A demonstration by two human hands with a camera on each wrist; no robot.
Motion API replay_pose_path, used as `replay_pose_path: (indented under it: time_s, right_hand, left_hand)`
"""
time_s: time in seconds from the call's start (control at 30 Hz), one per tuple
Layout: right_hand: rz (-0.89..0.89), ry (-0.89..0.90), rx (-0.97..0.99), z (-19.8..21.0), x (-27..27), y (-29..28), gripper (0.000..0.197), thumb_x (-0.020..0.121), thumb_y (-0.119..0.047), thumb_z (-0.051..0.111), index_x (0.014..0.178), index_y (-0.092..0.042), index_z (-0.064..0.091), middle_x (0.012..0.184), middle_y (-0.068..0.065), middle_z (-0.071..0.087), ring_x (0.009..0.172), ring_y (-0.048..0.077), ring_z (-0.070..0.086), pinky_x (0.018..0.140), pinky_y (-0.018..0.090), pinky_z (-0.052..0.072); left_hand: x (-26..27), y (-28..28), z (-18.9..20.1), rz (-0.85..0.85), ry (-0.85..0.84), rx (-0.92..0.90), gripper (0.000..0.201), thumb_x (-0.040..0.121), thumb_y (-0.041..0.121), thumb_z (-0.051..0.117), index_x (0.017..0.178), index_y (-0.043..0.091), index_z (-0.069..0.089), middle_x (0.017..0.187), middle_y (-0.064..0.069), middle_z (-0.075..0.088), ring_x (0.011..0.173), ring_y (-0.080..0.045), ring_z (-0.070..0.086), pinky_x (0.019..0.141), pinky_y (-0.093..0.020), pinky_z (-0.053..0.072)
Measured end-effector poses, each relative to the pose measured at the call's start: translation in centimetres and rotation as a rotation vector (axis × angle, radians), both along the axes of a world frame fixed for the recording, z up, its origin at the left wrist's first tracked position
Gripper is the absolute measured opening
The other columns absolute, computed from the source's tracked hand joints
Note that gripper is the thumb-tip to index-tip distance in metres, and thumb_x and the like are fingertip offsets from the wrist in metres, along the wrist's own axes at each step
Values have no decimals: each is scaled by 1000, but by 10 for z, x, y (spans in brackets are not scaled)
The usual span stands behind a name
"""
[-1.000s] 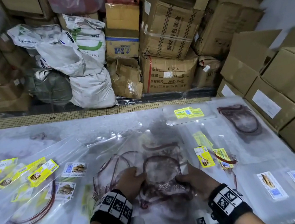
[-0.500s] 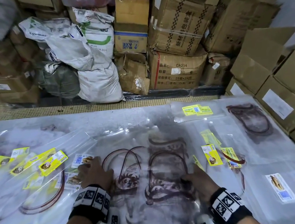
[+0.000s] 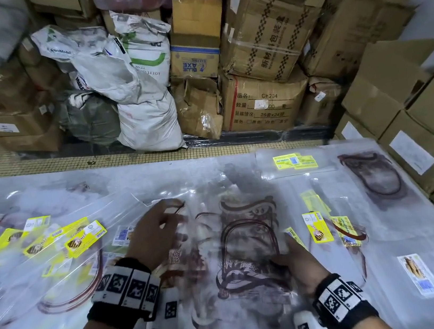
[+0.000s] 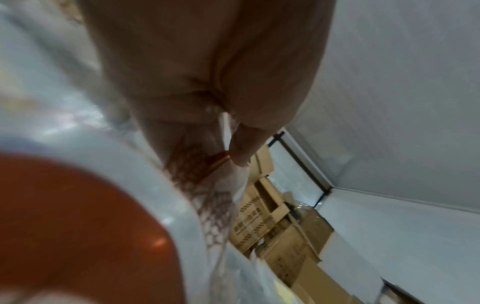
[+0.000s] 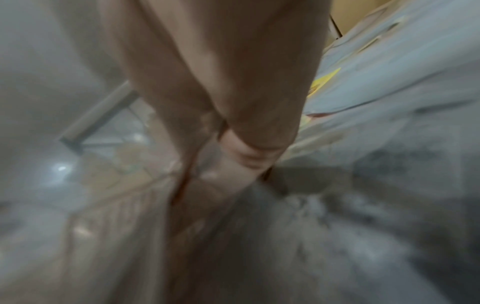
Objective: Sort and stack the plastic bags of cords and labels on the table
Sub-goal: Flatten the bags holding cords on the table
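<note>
The left hand point(image 3: 155, 233) has its fingers point(image 3: 170, 208) spread a bit, with the tips on a shiny, see-through plastic bag point(image 3: 238, 247) in the middle of the frame. The right hand point(image 3: 299, 261) pinches that bag's right edge with thumb and fingers. Thin dark red cords point(image 3: 245, 233) loop inside it. More crinkly bags with yellow labels point(image 3: 81, 237) lie at the left, on the table point(image 3: 183, 171).

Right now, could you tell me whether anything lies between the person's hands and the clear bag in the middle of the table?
Nothing visible does. The left hand is on the upper left part of the clear bag of dark red cords, and the right hand grips its right edge.
</note>
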State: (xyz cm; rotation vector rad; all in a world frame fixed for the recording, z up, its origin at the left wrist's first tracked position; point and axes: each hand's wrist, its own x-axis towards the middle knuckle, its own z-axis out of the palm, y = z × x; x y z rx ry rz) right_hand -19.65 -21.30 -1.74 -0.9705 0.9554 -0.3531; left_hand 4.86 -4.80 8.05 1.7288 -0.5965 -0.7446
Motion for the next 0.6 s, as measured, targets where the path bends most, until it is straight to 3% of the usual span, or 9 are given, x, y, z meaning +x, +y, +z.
replay_pose_path:
  time_s: [0.07,0.13,0.23,0.3,0.4,0.5,0.53,0.6]
  right_hand:
    - [-24,-11,30,-7,1,0,59,75,8,65,127,-18,56,116,31,66,106,51,61,94,75,37]
    - [-55,-16,72,-7,1,1,56,82,15,58,131,-12,52,118,35,63,107,54,59,94,72,39]
    - [-45,-51,66,-5,0,0,54,85,24,47,133,-1,50,119,34,64,107,52,62,88,62,52]
    - [-29,-96,121,-6,-1,-1,57,86,25,45,135,-5,49,122,34,62,111,58,58,81,61,55]
    - [-57,-116,161,-7,-2,-1,58,86,22,48,135,-8,52,124,36,60,101,52,65,76,58,59]
    - [-13,-106,148,-2,-2,0,50,87,8,51,135,-3,53,120,34,63,100,47,67,78,55,60]
    - [-11,-100,147,1,-2,0,46,88,8,48,132,-3,56,110,30,68,90,43,70,68,49,61]
    - [-24,-111,168,2,-6,-3,47,86,21,46,120,-7,62,84,21,69,60,31,67,45,33,54]
  left_hand:
    - [-11,-6,27,-123,-105,-34,35,101,9,47,106,40,62,92,0,73,67,-28,72,59,-36,54]
    - [-27,-11,55,-241,-107,-117,37,101,8,46,115,40,60,95,0,73,68,-28,72,58,-32,55]
    - [-49,-15,87,-386,6,-281,46,99,2,48,127,39,54,96,-1,73,71,-34,72,56,-31,55]
    - [-56,-17,93,-413,138,-387,52,94,5,51,131,41,48,95,-3,73,68,-34,71,52,-30,54]
    - [-51,-22,79,-326,343,-466,57,87,9,53,133,42,46,103,-13,73,65,-29,67,49,-25,49]
    - [-44,-32,37,-218,393,-265,53,94,5,54,135,37,46,103,-15,73,70,-30,65,52,-31,53]
    - [-43,-35,19,-184,386,-172,50,96,2,54,135,32,47,99,-15,74,67,-30,66,53,-33,55]
    - [-44,-40,-11,-120,283,-20,41,96,-1,54,131,18,49,86,-13,74,57,-20,66,51,-28,55]
